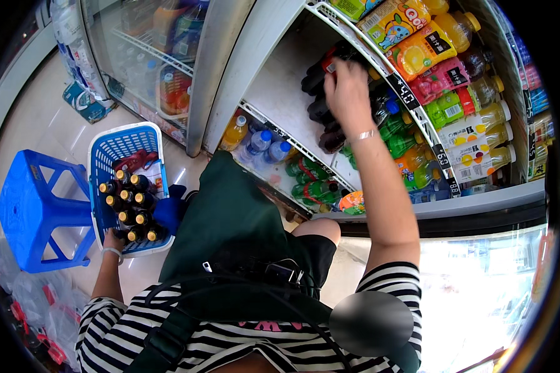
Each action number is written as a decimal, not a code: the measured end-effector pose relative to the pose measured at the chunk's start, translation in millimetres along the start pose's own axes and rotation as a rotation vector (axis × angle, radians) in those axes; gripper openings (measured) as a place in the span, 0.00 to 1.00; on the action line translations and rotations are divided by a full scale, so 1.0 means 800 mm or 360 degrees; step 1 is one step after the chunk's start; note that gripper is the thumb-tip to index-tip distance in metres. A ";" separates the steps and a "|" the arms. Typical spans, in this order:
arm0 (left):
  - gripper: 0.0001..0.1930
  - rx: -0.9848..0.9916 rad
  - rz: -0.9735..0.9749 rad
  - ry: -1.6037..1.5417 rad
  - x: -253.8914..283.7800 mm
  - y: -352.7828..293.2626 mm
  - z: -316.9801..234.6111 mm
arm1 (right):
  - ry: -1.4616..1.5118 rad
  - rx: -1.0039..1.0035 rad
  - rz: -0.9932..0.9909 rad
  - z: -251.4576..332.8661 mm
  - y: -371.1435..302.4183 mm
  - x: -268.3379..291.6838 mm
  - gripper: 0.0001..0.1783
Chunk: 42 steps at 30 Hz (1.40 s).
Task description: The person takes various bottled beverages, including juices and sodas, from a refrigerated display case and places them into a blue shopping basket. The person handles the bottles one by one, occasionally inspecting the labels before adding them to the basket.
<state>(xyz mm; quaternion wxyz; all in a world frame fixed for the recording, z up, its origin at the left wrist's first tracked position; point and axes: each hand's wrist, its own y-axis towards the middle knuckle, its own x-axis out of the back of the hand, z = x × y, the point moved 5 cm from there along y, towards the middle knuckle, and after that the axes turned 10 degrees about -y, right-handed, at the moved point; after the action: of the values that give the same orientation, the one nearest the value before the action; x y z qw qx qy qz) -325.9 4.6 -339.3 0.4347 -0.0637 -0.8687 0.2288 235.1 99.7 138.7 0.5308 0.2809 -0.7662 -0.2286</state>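
My right hand (350,93) reaches into the open drinks fridge, its fingers curled at a dark soda bottle (330,61) with a red label. Other dark bottles (319,112) lie beside it on the white shelf (280,81). At the lower left, my left hand (114,238) is at the near corner of a blue plastic basket (95,186), close to a dark bottle; its fingers are mostly hidden. Several dark bottles with yellow caps (127,198) stand in the basket. A dark red item (135,161) lies at its far end.
A blue plastic stool (28,205) stands left of the basket. The fridge's glass door (143,62) hangs open ahead. Juice bottles (417,53) fill the upper shelf; water bottles (259,142) and green bottles (314,191) sit below. Wrapped packs (50,298) lie at the lower left.
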 end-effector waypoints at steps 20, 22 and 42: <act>0.08 -0.0834 -0.0510 -0.0487 0.109 -0.073 -0.164 | -0.0995 0.0496 0.0808 -0.162 0.092 -0.187 0.20; 0.06 -0.0951 -0.0560 -0.0467 0.102 -0.071 -0.174 | -0.0657 -0.0235 0.0940 -0.164 0.077 -0.189 0.25; 0.08 -0.1011 -0.0138 -0.0576 0.048 -0.098 -0.256 | 0.0005 -0.0621 0.0192 -0.094 0.076 -0.120 0.23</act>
<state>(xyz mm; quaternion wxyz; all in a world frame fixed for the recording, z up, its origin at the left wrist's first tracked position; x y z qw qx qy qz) -182.4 17.0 -169.9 0.2417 -0.1170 -0.9612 -0.0634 321.1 205.4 137.4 0.5891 0.1267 -0.7221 -0.3398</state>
